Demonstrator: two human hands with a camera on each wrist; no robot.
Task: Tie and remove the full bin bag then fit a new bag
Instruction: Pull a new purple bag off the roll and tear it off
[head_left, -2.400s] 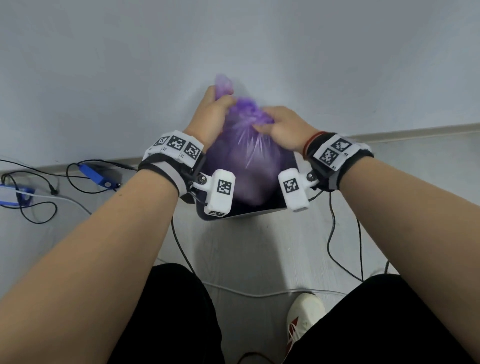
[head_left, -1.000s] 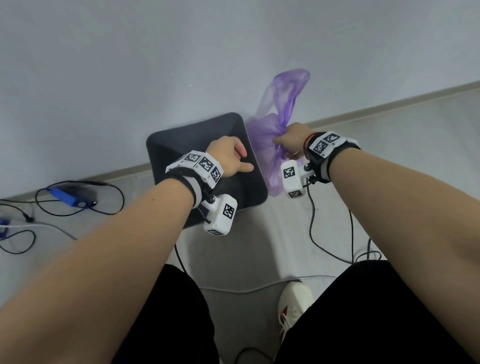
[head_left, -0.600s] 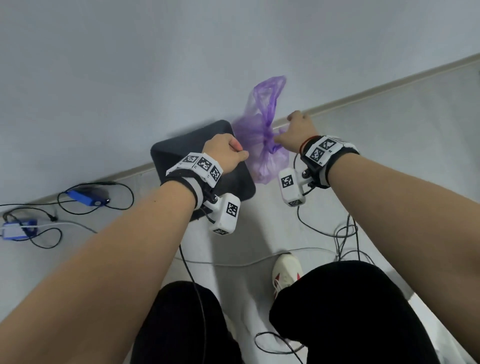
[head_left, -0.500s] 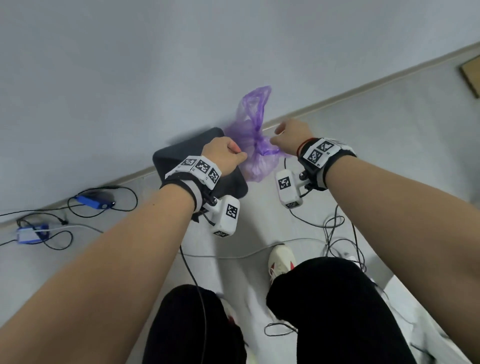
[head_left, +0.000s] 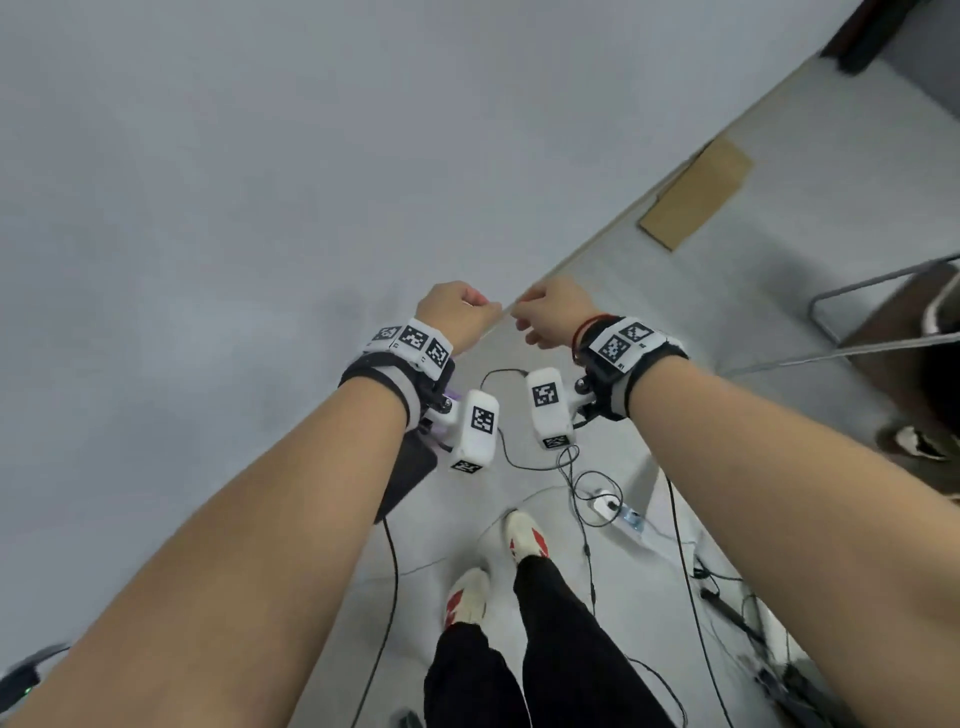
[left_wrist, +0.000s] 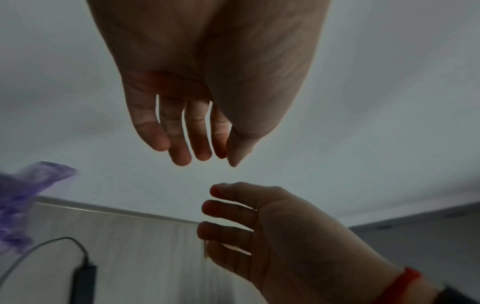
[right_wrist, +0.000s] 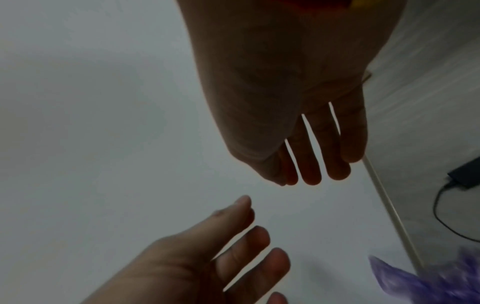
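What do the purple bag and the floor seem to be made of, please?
The purple bag looks like thin plastic film: it is translucent and crumpled into soft folds, though blurred here. The floor appears to be pale wood-look board, laminate or vinyl perhaps, with a matt finish; faint lengthwise grain streaks show on it. Whether it is real wood cannot be told.

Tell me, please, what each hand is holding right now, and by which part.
Nothing is held. The left hand and right hand hang with relaxed fingers, while the purple bag lies apart from them.
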